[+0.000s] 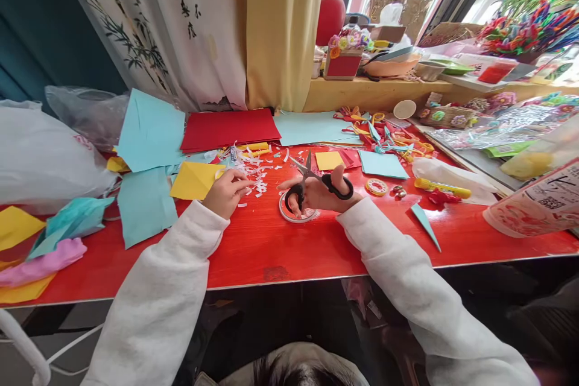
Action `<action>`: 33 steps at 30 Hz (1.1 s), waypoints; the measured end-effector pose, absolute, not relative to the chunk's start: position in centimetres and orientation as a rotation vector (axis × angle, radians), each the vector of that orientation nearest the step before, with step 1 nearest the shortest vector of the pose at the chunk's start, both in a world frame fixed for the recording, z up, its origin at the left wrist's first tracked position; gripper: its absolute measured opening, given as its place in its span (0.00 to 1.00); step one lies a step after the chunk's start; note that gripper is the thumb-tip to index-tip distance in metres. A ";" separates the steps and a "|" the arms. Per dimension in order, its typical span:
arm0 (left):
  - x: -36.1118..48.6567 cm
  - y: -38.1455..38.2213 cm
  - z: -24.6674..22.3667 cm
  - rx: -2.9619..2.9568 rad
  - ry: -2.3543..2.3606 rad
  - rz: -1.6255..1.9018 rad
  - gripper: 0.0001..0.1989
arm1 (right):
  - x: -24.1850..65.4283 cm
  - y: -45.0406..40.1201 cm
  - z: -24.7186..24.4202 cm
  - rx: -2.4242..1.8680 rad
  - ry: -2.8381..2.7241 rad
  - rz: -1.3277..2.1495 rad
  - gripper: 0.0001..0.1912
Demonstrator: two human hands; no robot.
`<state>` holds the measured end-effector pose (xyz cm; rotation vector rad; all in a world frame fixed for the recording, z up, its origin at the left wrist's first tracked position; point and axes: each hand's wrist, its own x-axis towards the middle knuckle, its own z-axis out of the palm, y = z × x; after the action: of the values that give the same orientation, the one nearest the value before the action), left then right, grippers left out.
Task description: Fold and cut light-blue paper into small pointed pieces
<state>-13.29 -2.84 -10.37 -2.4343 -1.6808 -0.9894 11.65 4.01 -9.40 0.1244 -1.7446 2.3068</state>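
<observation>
My right hand (323,193) has its fingers through the black handles of a pair of scissors (309,172), whose blades stand apart and point away from me. Under that hand lies a roll of clear tape (286,212) on the table. My left hand (228,193) is closed in a pinch; whatever is between its fingertips is too small to make out. A yellow paper sheet (192,180) lies just left of it. White paper scraps (259,178) are scattered beyond its fingers.
On the red table (271,256), light blue sheets (147,208) and red sheets (230,128) lie left and behind. Cut scraps (398,139), a yellow glue tube (442,187) and a blue paper cone (426,226) lie right. A plastic cup (538,202) tilts at the right edge.
</observation>
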 end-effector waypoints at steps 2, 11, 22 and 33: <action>-13.3 -3.4 -10.6 -2.353 -1.670 -1.033 0.13 | 11.5 3.9 -9.5 0.093 -1.788 2.295 0.54; -13.0 -3.7 -11.9 -2.374 -1.718 -0.822 0.14 | 11.3 3.8 -9.8 0.118 -1.873 2.254 0.49; -13.0 -3.6 -12.1 -2.303 -1.726 -0.655 0.08 | 11.3 4.1 -10.3 0.170 -1.882 2.283 0.46; -14.1 -3.8 -12.6 -2.272 -1.638 -0.407 0.15 | 11.6 4.2 -10.3 0.037 -1.935 2.215 0.47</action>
<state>-14.06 -3.81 -12.61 -2.2723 -1.6381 -0.4074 11.55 4.16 -10.34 0.0370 -1.9353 2.2146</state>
